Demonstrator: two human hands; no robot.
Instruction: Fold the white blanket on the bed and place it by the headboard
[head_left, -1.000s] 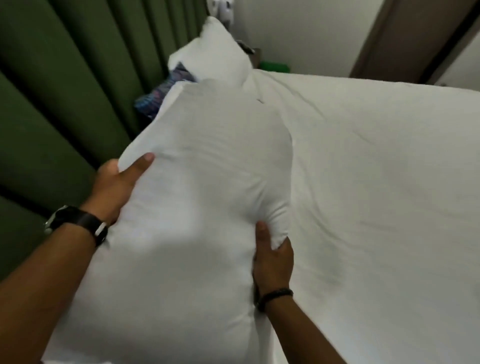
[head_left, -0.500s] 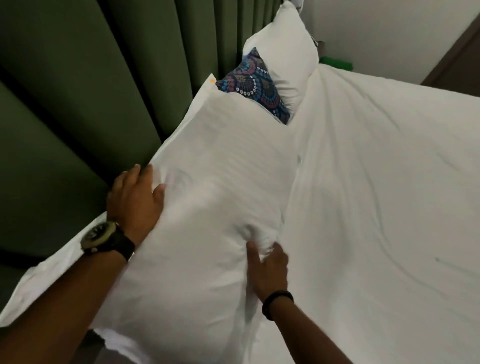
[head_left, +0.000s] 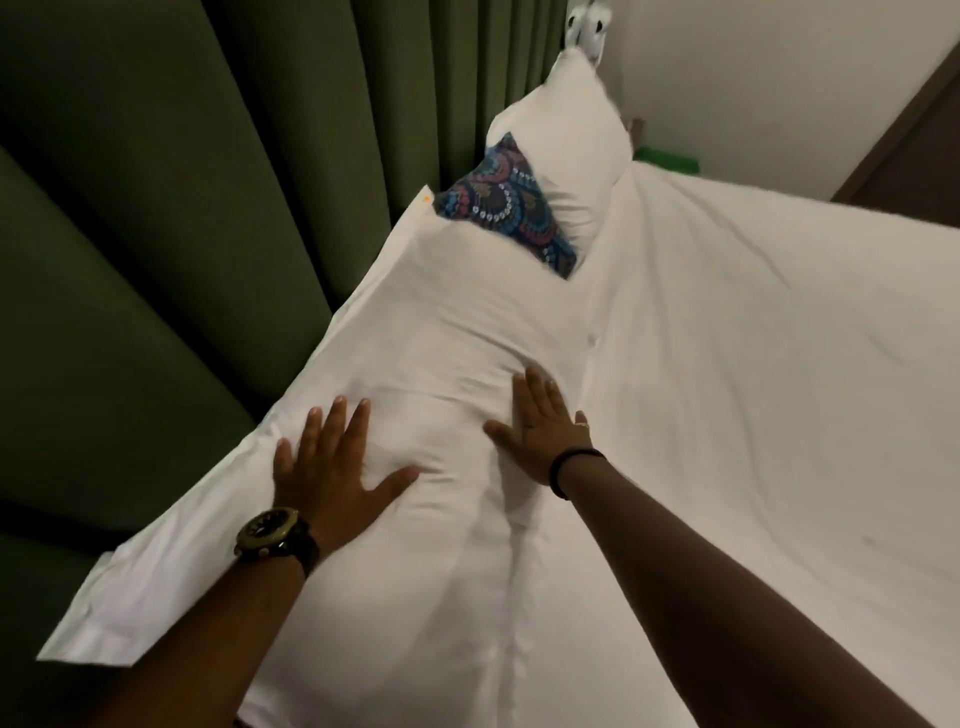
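Note:
A large white pillow (head_left: 457, 322) lies flat along the left edge of the bed, against the green curtain. My left hand (head_left: 332, 467) presses flat on its near part, fingers spread, a watch on the wrist. My right hand (head_left: 540, 421) lies flat on the pillow's right side, fingers straight, a black band on the wrist. White bedding (head_left: 753, 389) covers the rest of the bed to the right, smooth with a few creases; I cannot tell sheet from blanket.
A blue patterned cushion (head_left: 509, 208) and another white pillow (head_left: 566, 135) lie beyond the near pillow. Green curtains (head_left: 182, 208) hang along the left. A white wall and a dark door frame (head_left: 904, 130) stand at the back right.
The pillow has come down from my grip onto the bed edge. Both hands let go of its sides and now lie flat on top of it.

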